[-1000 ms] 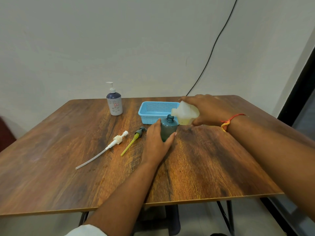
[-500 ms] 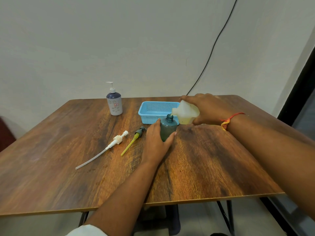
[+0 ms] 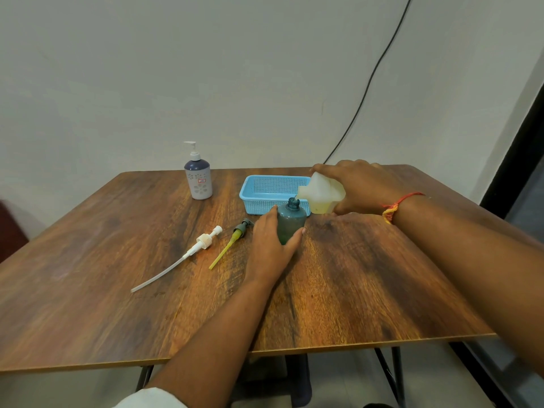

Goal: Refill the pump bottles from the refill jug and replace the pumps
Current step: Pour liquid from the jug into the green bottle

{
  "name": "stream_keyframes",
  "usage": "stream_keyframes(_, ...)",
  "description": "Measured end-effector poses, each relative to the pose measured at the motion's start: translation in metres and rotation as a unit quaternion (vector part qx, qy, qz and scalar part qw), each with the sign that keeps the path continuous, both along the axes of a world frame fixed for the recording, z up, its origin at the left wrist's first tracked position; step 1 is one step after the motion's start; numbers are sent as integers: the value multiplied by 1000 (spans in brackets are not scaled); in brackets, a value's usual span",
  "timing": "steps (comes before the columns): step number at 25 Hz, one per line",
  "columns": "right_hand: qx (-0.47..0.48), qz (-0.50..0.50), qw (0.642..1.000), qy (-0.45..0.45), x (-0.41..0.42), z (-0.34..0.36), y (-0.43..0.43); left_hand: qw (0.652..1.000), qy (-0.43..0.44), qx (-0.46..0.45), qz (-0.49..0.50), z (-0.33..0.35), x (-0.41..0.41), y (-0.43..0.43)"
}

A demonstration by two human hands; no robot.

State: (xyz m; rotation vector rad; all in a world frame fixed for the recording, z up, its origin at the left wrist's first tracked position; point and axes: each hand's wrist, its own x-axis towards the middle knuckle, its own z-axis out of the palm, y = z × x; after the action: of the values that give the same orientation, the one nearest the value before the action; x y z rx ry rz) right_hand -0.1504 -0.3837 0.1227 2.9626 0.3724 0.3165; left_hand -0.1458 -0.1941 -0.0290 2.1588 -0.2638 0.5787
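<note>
On the table (image 3: 382,284), the basket (image 3: 265,189) sits far of centre. Just right of it, the right hand (image 3: 362,187) wraps the jug (image 3: 322,192) from the right, fingers curled over its top.

The jug is tipped with its long axis running right to left. Its spout points left and down and meets the open neck of the green bottle (image 3: 291,220). I cannot tell whether liquid is running.

The bottle stands upright just near the basket. The left hand (image 3: 273,245) grips it from the near side, thumb on its right and fingers round its left.

A second bottle (image 3: 197,179) stands far left with its pump on.

Two loose pumps lie left of the left hand. The green pump (image 3: 232,240) is just beside it, head far and tube angled near-left. The white pump (image 3: 203,241) is further left. The left hand looks better placed to fetch the green pump.
</note>
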Motion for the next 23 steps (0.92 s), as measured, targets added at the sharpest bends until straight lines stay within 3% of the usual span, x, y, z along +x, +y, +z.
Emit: stream_keyframes(23,-18,1,1000,4,0,5,2,1000,-5,-4,-1,0,1,1)
